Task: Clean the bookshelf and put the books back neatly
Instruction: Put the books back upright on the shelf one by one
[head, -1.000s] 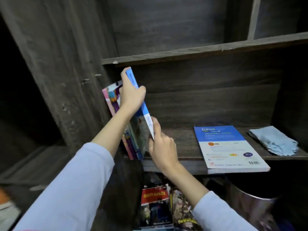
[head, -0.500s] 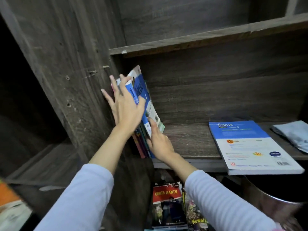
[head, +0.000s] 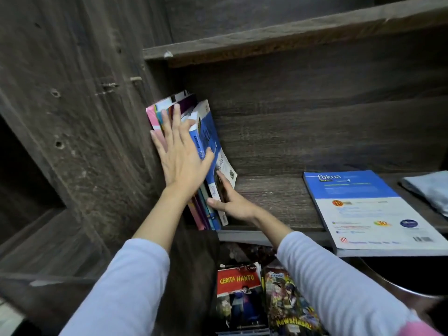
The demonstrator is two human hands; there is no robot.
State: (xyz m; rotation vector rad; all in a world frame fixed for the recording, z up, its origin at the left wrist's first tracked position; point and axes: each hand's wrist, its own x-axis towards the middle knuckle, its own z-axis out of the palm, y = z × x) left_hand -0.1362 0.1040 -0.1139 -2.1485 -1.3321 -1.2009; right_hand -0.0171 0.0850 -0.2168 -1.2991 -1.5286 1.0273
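Several thin books (head: 206,209) stand upright at the left end of the dark wooden shelf (head: 278,202), leaning against the side panel. The outermost is a blue and white book (head: 208,134). My left hand (head: 179,154) lies flat with straight fingers across the spines, pressing them. My right hand (head: 230,202) is lower down: its thumb is on the spines and its fingers are on the outer cover, holding the stack's base. A blue and white "fokus" book (head: 371,209) lies flat on the shelf to the right, overhanging the front edge.
A light blue cloth (head: 429,187) lies at the shelf's far right. Below the shelf stand comic books, one titled "Cerita Hantu" (head: 238,297), and a dark round metal bin (head: 400,282). Another shelf board (head: 291,32) runs above. The wooden side panel (head: 84,117) stands left.
The blue book has gone from being held out to standing in the row. My left hand opened flat against the spines. My right hand slid to the stack's base.
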